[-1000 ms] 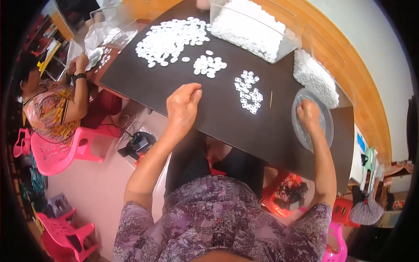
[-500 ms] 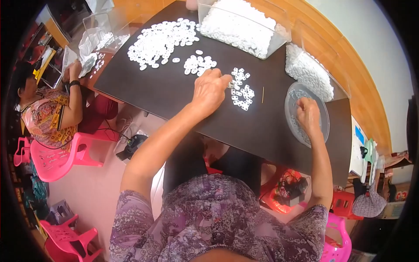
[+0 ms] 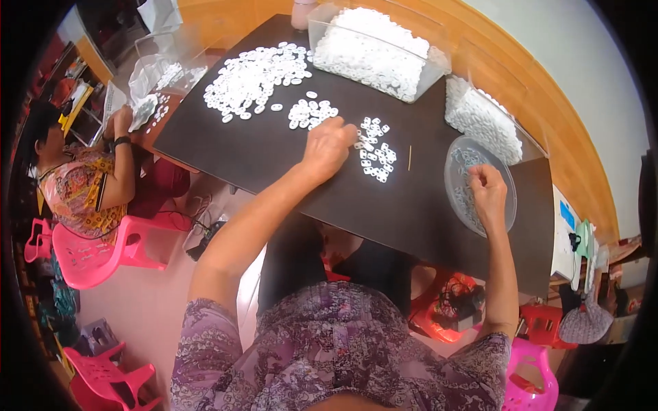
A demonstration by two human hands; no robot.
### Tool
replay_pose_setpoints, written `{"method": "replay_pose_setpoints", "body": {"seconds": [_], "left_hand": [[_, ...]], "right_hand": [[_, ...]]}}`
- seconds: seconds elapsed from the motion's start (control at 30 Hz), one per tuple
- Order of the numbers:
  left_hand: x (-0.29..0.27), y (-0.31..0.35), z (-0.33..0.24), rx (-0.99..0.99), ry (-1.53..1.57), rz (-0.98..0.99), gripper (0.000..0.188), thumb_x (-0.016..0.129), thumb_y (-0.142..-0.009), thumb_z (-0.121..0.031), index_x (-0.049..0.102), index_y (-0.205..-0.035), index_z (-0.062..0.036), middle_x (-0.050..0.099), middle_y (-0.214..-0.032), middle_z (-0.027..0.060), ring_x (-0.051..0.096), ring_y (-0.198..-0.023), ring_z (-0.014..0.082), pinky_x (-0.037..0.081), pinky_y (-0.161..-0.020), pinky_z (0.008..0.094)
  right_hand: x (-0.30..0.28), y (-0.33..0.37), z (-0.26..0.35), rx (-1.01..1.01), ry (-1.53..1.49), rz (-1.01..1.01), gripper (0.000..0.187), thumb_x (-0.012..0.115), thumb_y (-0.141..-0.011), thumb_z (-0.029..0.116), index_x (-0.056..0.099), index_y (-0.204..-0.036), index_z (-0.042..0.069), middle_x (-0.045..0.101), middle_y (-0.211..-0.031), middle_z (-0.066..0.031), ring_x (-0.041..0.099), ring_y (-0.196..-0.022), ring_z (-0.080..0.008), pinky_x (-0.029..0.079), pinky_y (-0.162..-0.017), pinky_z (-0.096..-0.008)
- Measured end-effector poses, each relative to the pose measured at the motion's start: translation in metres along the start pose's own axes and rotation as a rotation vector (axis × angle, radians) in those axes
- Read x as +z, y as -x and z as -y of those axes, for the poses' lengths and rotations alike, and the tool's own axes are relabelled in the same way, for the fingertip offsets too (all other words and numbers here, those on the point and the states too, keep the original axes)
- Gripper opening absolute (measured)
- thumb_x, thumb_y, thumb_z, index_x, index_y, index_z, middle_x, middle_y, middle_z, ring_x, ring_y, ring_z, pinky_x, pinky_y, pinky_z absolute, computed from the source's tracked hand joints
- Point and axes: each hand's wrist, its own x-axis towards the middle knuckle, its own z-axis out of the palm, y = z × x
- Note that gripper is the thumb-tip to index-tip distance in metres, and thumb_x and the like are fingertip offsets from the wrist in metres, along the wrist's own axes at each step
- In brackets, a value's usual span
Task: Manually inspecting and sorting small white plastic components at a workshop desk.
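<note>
My left hand (image 3: 329, 146) rests on the dark table (image 3: 274, 147), fingers curled at the edge of a small cluster of white ring-shaped pieces (image 3: 375, 152). Whether it holds any piece is hidden. My right hand (image 3: 487, 190) sits with closed fingers inside a round clear dish (image 3: 460, 159) that holds a few pieces. Another small pile (image 3: 310, 112) and a large spread of white pieces (image 3: 250, 78) lie farther left.
A clear tub (image 3: 375, 49) full of white pieces stands at the back, and a second one (image 3: 483, 118) sits beside the dish. A seated person (image 3: 86, 179) on a pink chair (image 3: 96, 250) works at the table's left end. A thin stick (image 3: 410, 157) lies by the cluster.
My left hand has moved forward and right across the table, from the near edge up to the small cluster of pieces. My right hand has stayed in the dish.
</note>
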Motion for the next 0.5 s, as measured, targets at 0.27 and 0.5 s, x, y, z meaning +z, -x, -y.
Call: {"method": "replay_pose_setpoints", "body": {"seconds": [0.27,0.5], "left_hand": [[-0.036,0.002,-0.022,-0.548,0.763,0.174,0.009,0.057,-0.087,-0.011,0.060,-0.085,-0.0030,0.058,-0.069,0.0020,0.052,-0.058,0.0064,0.042,-0.052,0.0212],[-0.064,0.032,-0.055,-0.669,1.352,0.124,0.011,0.061,-0.086,-0.012,0.060,-0.089,-0.0012,0.060,-0.074,0.0043,0.053,-0.061,0.0085,0.043,-0.055,0.0206]], "right_hand": [[0.004,0.007,0.040,0.029,-0.291,0.007,0.008,0.061,-0.077,0.000,0.063,-0.085,0.002,0.053,-0.070,-0.0037,0.048,-0.064,-0.0110,0.040,-0.060,-0.0241],[0.046,0.011,0.121,-0.027,-0.727,0.231,0.010,0.063,-0.076,-0.001,0.066,-0.084,0.003,0.055,-0.076,0.0005,0.046,-0.065,-0.0044,0.038,-0.058,-0.0188]]}}
